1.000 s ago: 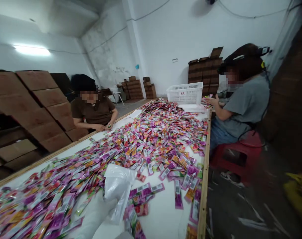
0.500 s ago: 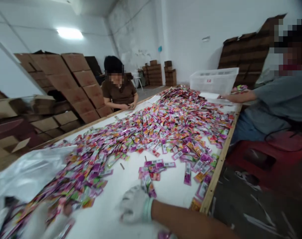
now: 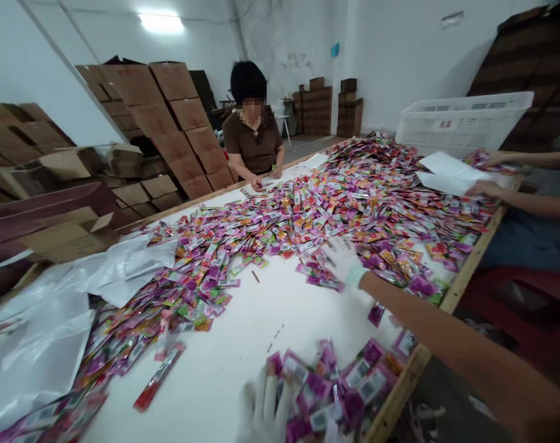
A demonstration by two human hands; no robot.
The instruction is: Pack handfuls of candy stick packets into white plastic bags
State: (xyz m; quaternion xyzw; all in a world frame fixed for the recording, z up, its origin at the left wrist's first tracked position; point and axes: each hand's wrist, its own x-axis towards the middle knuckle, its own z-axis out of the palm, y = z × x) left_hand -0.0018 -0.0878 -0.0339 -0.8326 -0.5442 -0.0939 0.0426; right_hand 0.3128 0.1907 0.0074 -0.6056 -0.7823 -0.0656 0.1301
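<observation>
My right hand [image 3: 342, 261], in a white glove with a pale green cuff, reaches over the table with fingers spread. It rests on the near edge of the big heap of small purple, pink and green packets [image 3: 303, 215]. My left hand [image 3: 266, 403], gloved too, is at the bottom middle with its fingers stretched out. It touches the side of a smaller group of purple packets [image 3: 326, 394] by the table's near right edge. Whether it presses on any packet is hard to see. A long red packet [image 3: 159, 376] lies on the white tabletop [image 3: 206, 375] to its left.
Clear plastic bags [image 3: 44, 344] cover the left side. A white crate [image 3: 464, 123] stands at the far right, near a co-worker's hands holding white paper [image 3: 450, 175]. Another person [image 3: 252, 135] sits opposite, handling packets. Cardboard boxes [image 3: 169, 123] are stacked behind. A wooden rim [image 3: 474, 264] edges the table.
My right hand has moved forward to the heap's edge. My left hand has come from the lower left to the bottom middle, beside the purple packets. The view has shifted.
</observation>
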